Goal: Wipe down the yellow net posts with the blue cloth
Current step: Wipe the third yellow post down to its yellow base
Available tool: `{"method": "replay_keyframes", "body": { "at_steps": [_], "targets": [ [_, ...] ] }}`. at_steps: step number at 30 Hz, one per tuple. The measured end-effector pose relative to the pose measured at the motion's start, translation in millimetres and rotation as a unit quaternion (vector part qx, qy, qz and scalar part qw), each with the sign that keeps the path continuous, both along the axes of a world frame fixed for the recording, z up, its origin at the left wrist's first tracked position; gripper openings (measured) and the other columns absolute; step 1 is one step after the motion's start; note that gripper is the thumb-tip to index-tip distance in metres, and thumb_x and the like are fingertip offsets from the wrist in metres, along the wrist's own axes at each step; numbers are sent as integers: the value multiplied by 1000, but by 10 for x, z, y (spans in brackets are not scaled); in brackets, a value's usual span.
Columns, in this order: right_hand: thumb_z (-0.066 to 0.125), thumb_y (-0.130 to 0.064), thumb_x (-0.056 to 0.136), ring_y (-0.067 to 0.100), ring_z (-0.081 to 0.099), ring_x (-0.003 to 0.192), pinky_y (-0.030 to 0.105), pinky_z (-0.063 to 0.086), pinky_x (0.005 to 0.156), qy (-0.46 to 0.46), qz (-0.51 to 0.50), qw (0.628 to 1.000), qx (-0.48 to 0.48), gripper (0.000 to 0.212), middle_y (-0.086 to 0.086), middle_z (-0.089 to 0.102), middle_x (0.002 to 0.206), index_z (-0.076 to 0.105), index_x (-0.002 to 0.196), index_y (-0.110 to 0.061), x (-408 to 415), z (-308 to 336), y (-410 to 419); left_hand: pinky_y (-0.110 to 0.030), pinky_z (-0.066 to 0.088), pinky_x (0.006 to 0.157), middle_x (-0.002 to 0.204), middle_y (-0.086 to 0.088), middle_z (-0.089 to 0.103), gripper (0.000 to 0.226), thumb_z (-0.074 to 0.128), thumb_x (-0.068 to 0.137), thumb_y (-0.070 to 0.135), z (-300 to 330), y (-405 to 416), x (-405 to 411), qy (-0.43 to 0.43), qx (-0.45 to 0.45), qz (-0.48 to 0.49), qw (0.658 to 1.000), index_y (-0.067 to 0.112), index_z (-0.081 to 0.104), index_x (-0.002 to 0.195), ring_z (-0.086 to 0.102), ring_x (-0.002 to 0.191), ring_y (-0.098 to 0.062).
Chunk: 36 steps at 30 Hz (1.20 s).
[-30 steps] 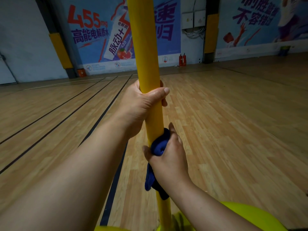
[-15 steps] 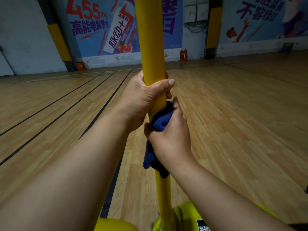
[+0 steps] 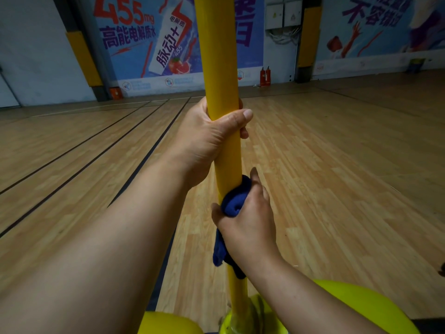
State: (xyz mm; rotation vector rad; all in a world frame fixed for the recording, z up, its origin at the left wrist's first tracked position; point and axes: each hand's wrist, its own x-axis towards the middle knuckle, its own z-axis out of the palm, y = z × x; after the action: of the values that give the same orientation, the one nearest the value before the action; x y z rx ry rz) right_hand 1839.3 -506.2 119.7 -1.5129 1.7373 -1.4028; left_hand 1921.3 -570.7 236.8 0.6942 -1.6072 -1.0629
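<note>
Left hand (image 3: pixel 207 138) clenched around yellow post (image 3: pixel 221 68), frame centre. Right hand (image 3: pixel 250 225) lower down, grasping blue cloth (image 3: pixel 232 203) against post.

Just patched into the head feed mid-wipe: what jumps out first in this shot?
A thick yellow net post runs up the middle of the frame from its yellow base at the bottom edge. The left hand grips the post, while below it the right hand presses a bunched dark blue cloth around the post. Behind lies a wooden court floor.
</note>
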Motion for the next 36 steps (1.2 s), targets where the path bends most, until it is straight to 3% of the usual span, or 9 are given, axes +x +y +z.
{"method": "replay_keyframes", "body": {
  "at_steps": [3,7,12,19,24,29,33,36],
  "targets": [
    [82,-38,82,12,35,144,32,37,115,-6,-5,1000,-15,109,-11,30,156,6,161,-35,-1,138,-42,-26,57,73,79,9,72,31,78,84,25,0,-2,2,0,-1,-3,1000,20,57,107,71,79,-13],
    [84,-32,78,15,41,141,40,43,114,-25,-4,999,-45,111,-8,35,153,9,160,-35,11,380,-119,-25,57,72,76,10,71,29,77,86,22,1,1,-4,2,3,-10,1000,20,56,106,70,77,-12],
    [88,-26,72,17,50,132,43,50,106,-44,-1,996,-81,102,-5,47,143,28,154,-27,13,513,-173,-28,57,75,77,5,70,28,76,87,20,4,7,11,11,13,-27,999,18,56,106,69,77,-15],
    [84,-30,79,12,37,143,32,42,111,-30,-8,998,-55,115,-11,30,156,2,160,-38,38,252,-116,-27,56,74,81,7,69,30,77,86,21,5,-11,12,3,2,-16,1000,18,57,108,69,78,-13],
    [82,-33,82,10,30,147,28,32,115,-11,0,1000,-11,112,-12,24,161,4,161,-33,10,-44,-17,-28,56,77,86,6,69,34,77,85,24,4,-18,21,-3,-2,-9,1000,18,56,111,71,81,-13],
    [82,-37,82,11,33,145,29,33,115,-7,-1,1000,-3,111,-12,28,158,5,162,-32,3,-26,-26,-27,56,76,82,9,71,34,77,85,26,3,-12,14,-5,-2,-3,1000,20,56,111,71,80,-11],
    [84,-37,79,11,38,140,23,35,104,-9,-5,1000,-28,112,-12,35,152,7,161,-34,2,214,-77,-25,56,74,79,10,71,32,76,85,24,7,-1,15,-1,-2,-8,1000,20,56,110,70,79,-11],
    [86,-30,75,16,47,136,37,48,108,-22,4,998,-63,106,-5,45,147,21,158,-28,-4,449,-147,-25,56,73,78,8,70,31,76,86,22,9,15,14,7,5,-15,1000,18,56,109,69,77,-12]
  ]
}}
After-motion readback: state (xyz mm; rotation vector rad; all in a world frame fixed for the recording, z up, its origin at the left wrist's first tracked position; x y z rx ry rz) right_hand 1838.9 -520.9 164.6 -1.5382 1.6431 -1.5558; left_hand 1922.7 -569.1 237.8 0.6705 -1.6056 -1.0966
